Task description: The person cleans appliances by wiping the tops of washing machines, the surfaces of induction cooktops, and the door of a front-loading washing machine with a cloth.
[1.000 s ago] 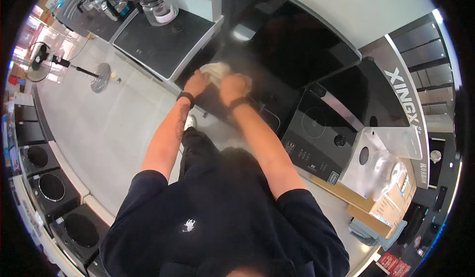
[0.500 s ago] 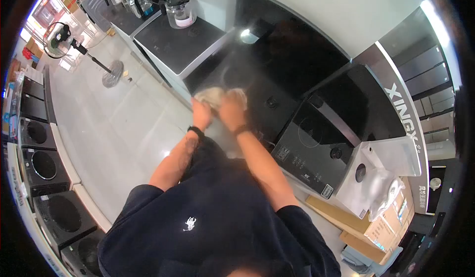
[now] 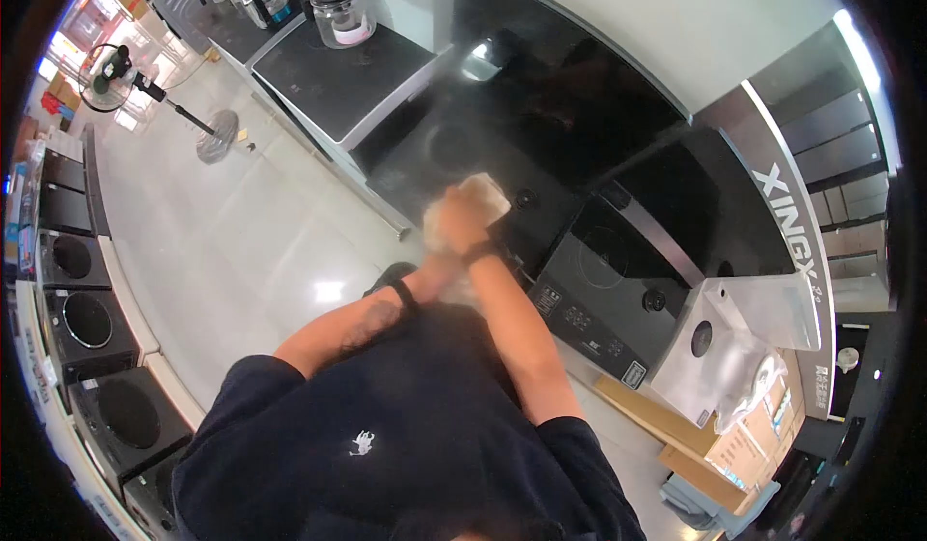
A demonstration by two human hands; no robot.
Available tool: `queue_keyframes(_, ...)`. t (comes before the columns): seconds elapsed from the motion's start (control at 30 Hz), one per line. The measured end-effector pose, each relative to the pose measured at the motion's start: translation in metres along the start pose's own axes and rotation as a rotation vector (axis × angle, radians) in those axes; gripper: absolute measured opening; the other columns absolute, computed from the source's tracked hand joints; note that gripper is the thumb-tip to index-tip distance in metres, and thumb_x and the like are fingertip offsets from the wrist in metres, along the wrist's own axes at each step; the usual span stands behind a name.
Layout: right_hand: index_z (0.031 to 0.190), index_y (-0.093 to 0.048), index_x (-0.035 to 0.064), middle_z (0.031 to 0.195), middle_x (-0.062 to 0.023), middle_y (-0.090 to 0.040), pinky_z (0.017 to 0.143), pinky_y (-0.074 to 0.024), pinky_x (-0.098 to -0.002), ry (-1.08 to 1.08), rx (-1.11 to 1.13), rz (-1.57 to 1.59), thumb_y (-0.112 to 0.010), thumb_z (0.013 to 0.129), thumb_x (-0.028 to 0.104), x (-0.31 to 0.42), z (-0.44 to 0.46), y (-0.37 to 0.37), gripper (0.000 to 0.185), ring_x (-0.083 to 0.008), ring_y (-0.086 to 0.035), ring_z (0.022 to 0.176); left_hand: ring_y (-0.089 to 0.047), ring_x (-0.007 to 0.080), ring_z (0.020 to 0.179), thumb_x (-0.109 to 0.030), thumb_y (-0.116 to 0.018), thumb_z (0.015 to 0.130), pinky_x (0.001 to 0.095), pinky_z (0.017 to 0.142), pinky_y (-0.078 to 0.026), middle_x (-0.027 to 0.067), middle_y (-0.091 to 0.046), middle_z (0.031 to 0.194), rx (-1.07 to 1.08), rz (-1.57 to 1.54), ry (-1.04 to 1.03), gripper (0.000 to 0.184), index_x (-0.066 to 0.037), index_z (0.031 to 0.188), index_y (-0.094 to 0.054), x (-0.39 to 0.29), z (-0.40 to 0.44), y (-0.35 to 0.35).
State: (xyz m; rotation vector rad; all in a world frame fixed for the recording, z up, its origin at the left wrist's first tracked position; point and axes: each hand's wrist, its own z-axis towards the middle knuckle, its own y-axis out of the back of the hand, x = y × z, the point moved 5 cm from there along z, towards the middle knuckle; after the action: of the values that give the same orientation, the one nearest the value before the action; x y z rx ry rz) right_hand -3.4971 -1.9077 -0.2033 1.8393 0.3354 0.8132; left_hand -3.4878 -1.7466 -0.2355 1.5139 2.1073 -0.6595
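A pale cloth (image 3: 491, 196) lies on the glossy black cooktop (image 3: 541, 159), near its front edge. My right hand (image 3: 465, 214) presses down on the cloth and grips it, with cloth showing on both sides of the fingers. My left hand (image 3: 444, 270) is close by, below the right hand and in front of the cooktop's edge. Motion blurs its fingers, so I cannot see whether it touches the cloth. Just right of the cloth is a round control knob (image 3: 524, 199).
A second cooktop (image 3: 603, 270) sits to the right, beside a white boxy appliance (image 3: 690, 357) on cardboard boxes (image 3: 748, 459). A glass kettle (image 3: 343, 17) stands on the counter at the back left. Across the tiled floor are a fan (image 3: 145, 87) and several black stoves (image 3: 126, 415).
My right hand and the cloth have shifted right across the cooktop. The left hand has dropped away from the cloth's left side, down toward my body.
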Motion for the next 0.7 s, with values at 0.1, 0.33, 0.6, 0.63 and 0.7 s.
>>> queue_keyframes(0.1,0.133,-0.051,-0.0024,0.14,-0.0307,-0.049,0.112,-0.0328,-0.0527,0.05,-0.252,-0.129,-0.055,0.092,0.02,0.037,-0.022,0.045,0.047,-0.0453,-0.044,0.134,-0.052,0.0127,0.067,-0.029,-0.055,0.099,0.0305,0.056,-0.043,-0.0004,-0.057,0.08,0.011,0.05,-0.134,0.023,-0.007,0.1,-0.061,-0.052,-0.041,-0.004)
queue_keyframes(0.33,0.133,-0.05,-0.0083,0.144,-0.032,-0.044,0.118,-0.0231,-0.0554,0.203,-0.336,-0.161,-0.057,0.088,0.018,0.073,0.002,0.048,0.052,-0.0487,-0.038,0.137,-0.062,0.0171,0.081,-0.029,-0.061,0.096,0.0342,0.069,-0.051,0.0071,-0.067,0.097,-0.204,0.158,-0.333,0.039,0.004,0.114,-0.062,-0.048,-0.023,0.035)
queue_keyframes(0.6,0.118,-0.061,-0.0051,0.133,-0.0299,-0.055,0.112,-0.0346,-0.049,0.251,-0.106,0.109,-0.066,0.077,0.008,0.061,0.044,0.037,0.043,-0.0452,-0.049,0.127,-0.067,0.0243,0.092,-0.036,-0.071,0.086,0.0368,0.08,-0.055,0.0154,-0.069,0.104,-0.331,-0.303,-0.323,0.058,0.006,0.124,-0.06,-0.081,-0.041,0.112)
queue_keyframes(0.63,0.118,-0.061,-0.0046,0.133,-0.0288,-0.055,0.111,-0.0361,-0.048,0.213,-0.124,0.22,-0.067,0.076,0.006,0.053,0.043,0.035,0.043,-0.0441,-0.05,0.126,-0.067,0.0237,0.093,-0.036,-0.072,0.085,0.0363,0.08,-0.054,0.0154,-0.069,0.106,-0.349,-0.22,-0.34,0.06,0.006,0.126,-0.058,-0.088,-0.041,0.124)
queue_keyframes(0.7,0.119,-0.06,-0.0036,0.133,-0.0264,-0.057,0.11,-0.0384,-0.0466,0.134,-0.194,0.368,-0.067,0.076,0.004,0.045,0.037,0.043,0.045,-0.0418,-0.053,0.124,-0.066,0.0224,0.095,-0.037,-0.073,0.084,0.0352,0.08,-0.054,0.0153,-0.067,0.109,-0.381,-0.051,-0.39,0.066,0.005,0.131,-0.052,-0.11,-0.038,0.144)
